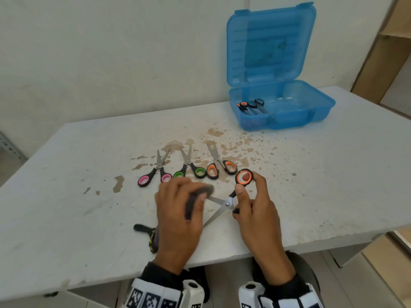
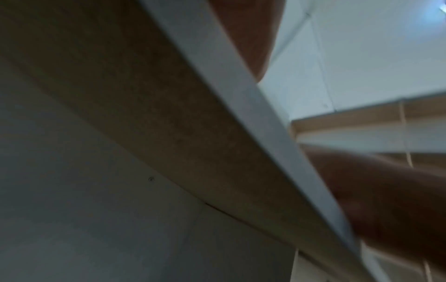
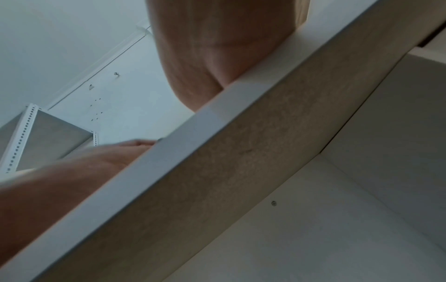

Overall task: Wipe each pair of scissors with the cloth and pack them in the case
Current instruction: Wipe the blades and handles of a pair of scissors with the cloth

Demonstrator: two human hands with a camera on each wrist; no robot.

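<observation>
Scissors with orange-lined handles sit spread open in my right hand, just above the tabletop near its front edge: my thumb and fingers curl round the upper handle ring, and the rest of that hand closes over the lower handle, which is mostly hidden. One blade points down and to the left, the other runs left toward my left hand. That hand grips a dark grey cloth, bunched between thumb and curled fingers, and the cloth is pressed onto the upper blade close to its tip. Just beyond my hands three more pairs lie flat in a row, blades pointing away from me: a pink-handled pair on the left, a green-handled pair in the middle and an orange-handled pair on the right, all lying on a patch of brown stains. At the far right of the tabletop stands the blue plastic case, its lid propped upright, and in its left part lie two pairs already packed, one with an orange handle lining and one with dark blue handles. A dark strap lies on the tabletop just left of my left wrist. Both wrist views look up from under the tabletop's front edge and show only its underside and blurred bits of my hands, so they add nothing about the grips.
</observation>
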